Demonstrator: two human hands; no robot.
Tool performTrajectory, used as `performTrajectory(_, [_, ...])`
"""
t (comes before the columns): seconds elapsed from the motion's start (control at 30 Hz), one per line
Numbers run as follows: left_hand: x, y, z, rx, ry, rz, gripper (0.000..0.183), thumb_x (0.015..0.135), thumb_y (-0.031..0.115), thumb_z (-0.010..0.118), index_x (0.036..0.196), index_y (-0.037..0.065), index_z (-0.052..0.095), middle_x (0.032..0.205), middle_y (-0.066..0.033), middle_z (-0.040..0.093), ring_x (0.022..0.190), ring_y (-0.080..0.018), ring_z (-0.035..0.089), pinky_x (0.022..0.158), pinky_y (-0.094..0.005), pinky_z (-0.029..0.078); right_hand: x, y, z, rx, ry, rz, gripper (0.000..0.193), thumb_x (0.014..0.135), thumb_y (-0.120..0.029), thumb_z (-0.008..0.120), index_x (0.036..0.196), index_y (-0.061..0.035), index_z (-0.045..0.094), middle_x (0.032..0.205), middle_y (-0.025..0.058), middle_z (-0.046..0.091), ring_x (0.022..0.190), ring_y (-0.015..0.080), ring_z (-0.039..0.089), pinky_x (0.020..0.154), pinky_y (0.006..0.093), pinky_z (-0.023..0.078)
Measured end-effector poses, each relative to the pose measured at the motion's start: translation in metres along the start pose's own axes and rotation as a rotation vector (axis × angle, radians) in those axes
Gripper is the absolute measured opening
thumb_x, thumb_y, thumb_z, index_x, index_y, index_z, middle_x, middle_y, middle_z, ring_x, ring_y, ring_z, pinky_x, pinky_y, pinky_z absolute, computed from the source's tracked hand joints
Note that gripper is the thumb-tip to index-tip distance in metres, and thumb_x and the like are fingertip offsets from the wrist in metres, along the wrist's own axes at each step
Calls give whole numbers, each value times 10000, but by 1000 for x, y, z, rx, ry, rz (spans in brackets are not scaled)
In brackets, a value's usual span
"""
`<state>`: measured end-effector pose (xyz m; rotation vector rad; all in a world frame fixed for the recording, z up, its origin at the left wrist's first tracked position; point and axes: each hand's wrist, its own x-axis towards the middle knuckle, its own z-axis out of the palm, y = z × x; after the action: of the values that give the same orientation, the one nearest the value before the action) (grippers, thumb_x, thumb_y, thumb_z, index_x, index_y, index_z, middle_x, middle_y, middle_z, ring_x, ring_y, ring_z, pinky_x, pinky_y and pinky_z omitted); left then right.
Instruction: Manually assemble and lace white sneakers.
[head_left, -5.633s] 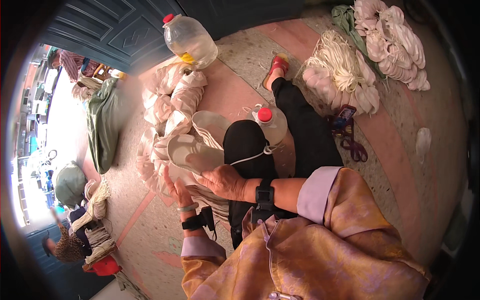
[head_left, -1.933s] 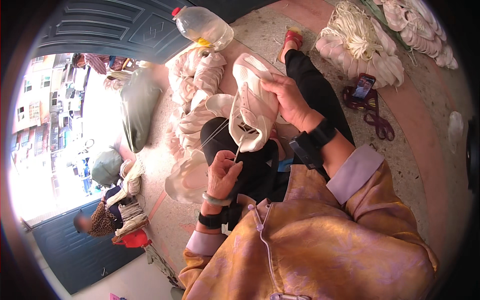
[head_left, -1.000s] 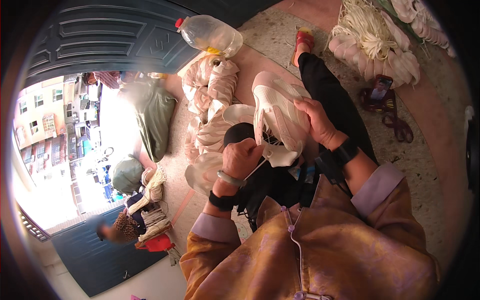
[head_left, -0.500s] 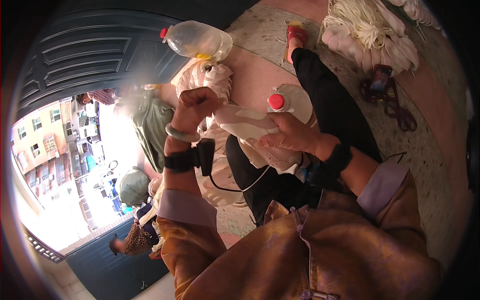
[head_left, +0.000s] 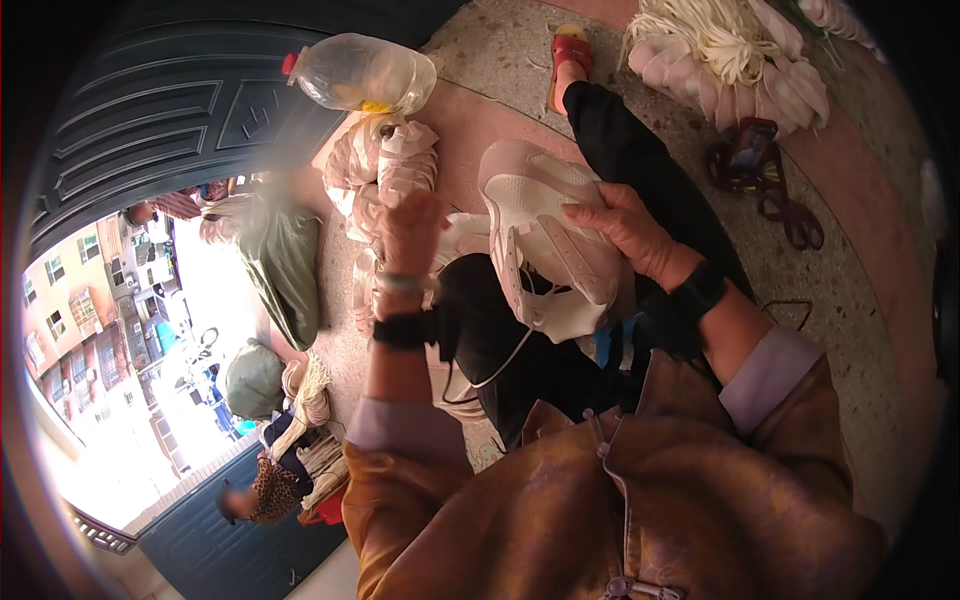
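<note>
Clearly, right hand (head_left: 632, 232) holds shoe (head_left: 540, 232), yellow-marked bottle (head_left: 366, 75) beyond.

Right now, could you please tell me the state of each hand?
Left hand: blurred; open or closed cannot be told.
Right hand: closed on a pale shoe upper.

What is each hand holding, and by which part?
Right hand: the pale shoe upper, by its right side, thumb on top. Left hand: blurred; whether it holds anything cannot be told.

Speckled, pink-banded floor (head_left: 490, 57) with clear jug (head_left: 365, 75) and pale bundles (head_left: 725, 88).
</note>
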<state>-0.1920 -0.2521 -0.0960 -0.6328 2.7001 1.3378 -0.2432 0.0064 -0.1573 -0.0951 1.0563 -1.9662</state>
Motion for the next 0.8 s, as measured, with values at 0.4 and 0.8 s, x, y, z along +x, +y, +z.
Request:
performTrajectory(0.4, [-126, 36, 73, 839, 32, 106, 446, 728, 257, 645, 1073, 35, 470, 700, -78, 551, 688, -262, 536, 647, -387, 365, 6, 5, 2, 39, 47, 32, 332, 817, -289, 623, 998, -12, 605, 889, 17, 594, 788, 74, 532, 711, 234, 443])
performTrajectory(0.8, [-154, 22, 61, 554, 75, 61, 288, 843, 88, 460, 1123, 24, 439, 829, -215, 603, 737, -408, 582, 639, -454, 458, 101, 1, -60, -702, 21, -266, 507, 913, -466, 356, 823, -23, 586, 740, 79, 576, 708, 154, 543, 670, 264, 410])
